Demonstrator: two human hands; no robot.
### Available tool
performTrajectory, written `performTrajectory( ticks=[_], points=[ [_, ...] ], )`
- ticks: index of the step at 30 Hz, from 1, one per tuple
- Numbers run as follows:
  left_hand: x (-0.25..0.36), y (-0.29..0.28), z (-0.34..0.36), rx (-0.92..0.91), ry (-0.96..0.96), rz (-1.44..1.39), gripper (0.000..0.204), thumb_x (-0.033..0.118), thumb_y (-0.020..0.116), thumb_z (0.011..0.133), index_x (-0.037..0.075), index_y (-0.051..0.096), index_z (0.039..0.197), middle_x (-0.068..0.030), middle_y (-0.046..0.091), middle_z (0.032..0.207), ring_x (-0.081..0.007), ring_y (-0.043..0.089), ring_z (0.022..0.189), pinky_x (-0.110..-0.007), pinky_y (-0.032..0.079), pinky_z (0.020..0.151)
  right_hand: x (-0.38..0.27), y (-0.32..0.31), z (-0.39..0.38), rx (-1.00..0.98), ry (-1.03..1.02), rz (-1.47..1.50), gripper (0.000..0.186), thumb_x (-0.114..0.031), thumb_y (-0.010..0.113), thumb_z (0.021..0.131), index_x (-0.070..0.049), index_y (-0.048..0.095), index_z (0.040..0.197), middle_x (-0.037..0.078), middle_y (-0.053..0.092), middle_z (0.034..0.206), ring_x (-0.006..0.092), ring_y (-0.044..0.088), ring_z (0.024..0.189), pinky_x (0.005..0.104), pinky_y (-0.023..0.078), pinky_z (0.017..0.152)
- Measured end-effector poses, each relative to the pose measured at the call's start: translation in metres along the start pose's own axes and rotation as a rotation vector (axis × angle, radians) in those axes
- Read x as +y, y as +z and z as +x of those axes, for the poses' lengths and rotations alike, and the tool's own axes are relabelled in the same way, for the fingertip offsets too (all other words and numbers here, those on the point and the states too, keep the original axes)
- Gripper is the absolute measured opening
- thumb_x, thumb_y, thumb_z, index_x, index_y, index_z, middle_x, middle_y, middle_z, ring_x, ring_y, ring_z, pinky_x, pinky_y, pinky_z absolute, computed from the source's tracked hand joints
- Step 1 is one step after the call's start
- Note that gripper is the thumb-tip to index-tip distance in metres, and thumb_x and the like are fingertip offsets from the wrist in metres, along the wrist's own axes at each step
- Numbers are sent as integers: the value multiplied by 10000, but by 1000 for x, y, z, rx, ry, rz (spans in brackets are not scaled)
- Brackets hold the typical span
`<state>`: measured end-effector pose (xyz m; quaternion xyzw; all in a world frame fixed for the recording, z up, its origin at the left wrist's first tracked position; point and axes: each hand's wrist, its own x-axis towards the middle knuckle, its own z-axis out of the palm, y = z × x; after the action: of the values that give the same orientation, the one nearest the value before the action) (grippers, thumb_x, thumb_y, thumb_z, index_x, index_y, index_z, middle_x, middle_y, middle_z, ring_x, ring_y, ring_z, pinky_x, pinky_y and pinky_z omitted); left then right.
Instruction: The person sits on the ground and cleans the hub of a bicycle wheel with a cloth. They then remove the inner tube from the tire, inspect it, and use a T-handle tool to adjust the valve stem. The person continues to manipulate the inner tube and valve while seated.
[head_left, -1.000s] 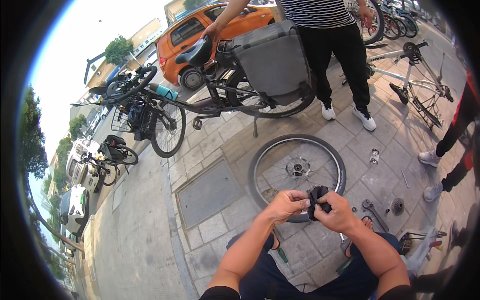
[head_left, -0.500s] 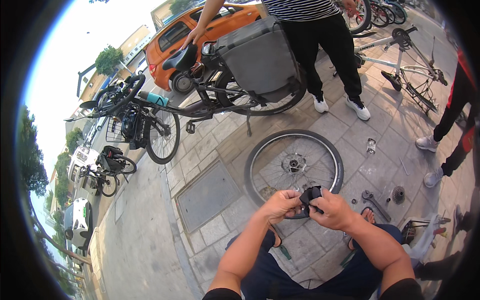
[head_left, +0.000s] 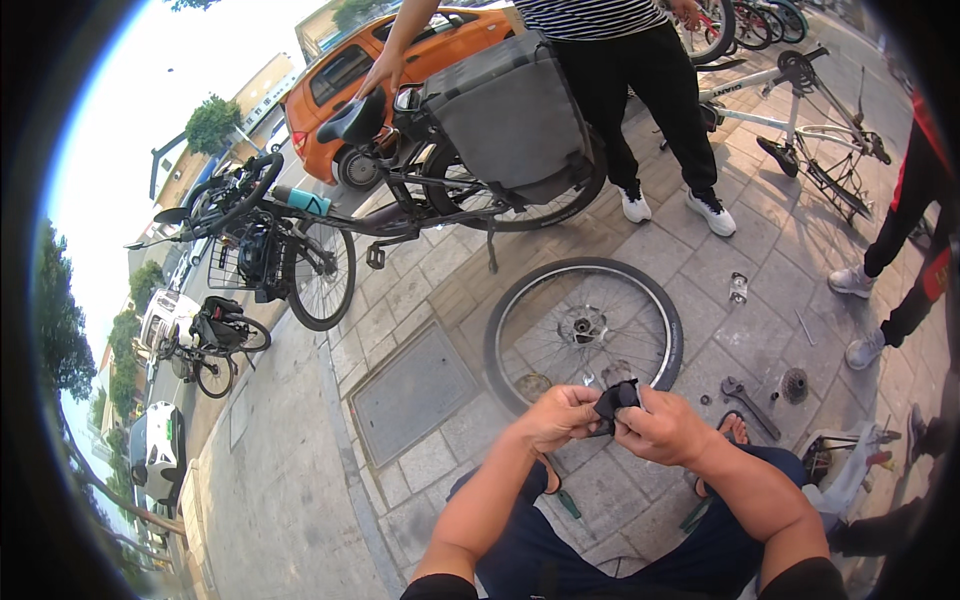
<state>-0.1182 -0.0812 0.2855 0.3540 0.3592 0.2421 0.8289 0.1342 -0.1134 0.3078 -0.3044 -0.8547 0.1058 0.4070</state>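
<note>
Head view: a soft-looking black item (head_left: 614, 398) sits between two bare hands — the left hand (head_left: 560, 416) pinching its left edge, the right hand (head_left: 662, 426) gripping its right side — above a bicycle wheel (head_left: 582, 325) lying on paving (head_left: 690, 290).

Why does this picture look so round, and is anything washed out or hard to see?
Head view: the fisheye lens bends straight edges and leaves black corners; head view, upper left: the sky looks washed-out and pale; head view, centre: the wheel looks fairly sharp, but the dark item between left hand and right hand shows little detail.
</note>
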Motion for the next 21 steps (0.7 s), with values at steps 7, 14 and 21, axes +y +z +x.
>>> performTrajectory(
  ticks=[7, 14, 21],
  points=[
    [-11, 16, 4, 138, 150, 33, 321, 128, 742, 1006, -42, 672, 1269, -47, 719, 1009, -105, 672, 867, -239, 566, 762, -6, 8, -1, 187, 300, 267, 223, -51, 802, 788, -54, 639, 940, 155, 637, 811, 324, 664, 662, 397, 546, 602],
    [-16, 28, 11, 170, 517, 396, 269, 104, 710, 1024, -45, 702, 1248, -25, 734, 1043, -86, 655, 905, -256, 547, 829, -8, 7, -1, 132, 857, 537, 152, -48, 752, 857, -19, 624, 935, 17, 643, 824, 68, 582, 768, 269, 494, 682],
    [-23, 35, 18, 184, 654, 513, 258, 88, 690, 1031, -16, 693, 1267, -22, 727, 1058, -103, 665, 938, -269, 539, 836, 1, -3, 2, 65, 881, 586, 139, -39, 743, 863, -31, 615, 917, -3, 618, 844, 63, 546, 769, 273, 482, 670]
  ],
)
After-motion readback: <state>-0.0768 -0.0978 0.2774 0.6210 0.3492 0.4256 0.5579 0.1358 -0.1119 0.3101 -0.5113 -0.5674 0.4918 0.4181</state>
